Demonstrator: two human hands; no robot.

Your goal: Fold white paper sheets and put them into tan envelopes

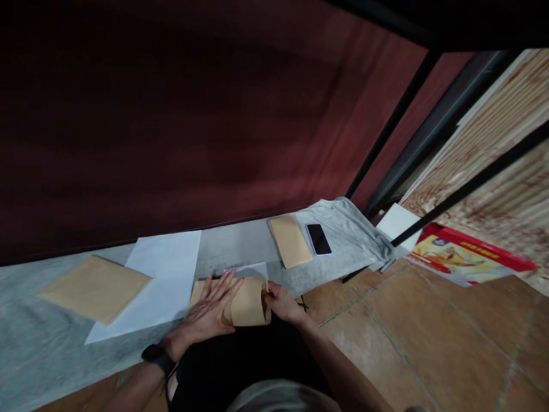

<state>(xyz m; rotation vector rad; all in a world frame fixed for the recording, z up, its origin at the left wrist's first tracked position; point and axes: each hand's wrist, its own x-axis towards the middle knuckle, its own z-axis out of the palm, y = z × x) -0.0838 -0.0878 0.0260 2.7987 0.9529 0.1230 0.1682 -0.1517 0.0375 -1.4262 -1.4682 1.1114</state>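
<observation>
A sheet of brown kraft paper (pixel 249 300), curved over so its right end gapes like a tube, lies at the table's front edge near my lap. My left hand (pixel 212 306) presses flat on its left part with the fingers spread. At the gaping end, my right hand (pixel 281 300) pinches the paper's edge between thumb and fingers. Part of a white sheet (pixel 253 269) shows just behind the brown paper. Whether the brown paper is a bag, an envelope or a loose sheet, I cannot tell.
On the grey-covered table (pixel 238 240) are a flat brown paper piece (pixel 96 289) over a large white sheet (pixel 167 280), another brown paper piece (pixel 290 241) and a phone (pixel 319 239). A grey cloth (pixel 355 226) covers the right end. Black metal bars (pixel 394 120) and a red-yellow box (pixel 467 257) stand right.
</observation>
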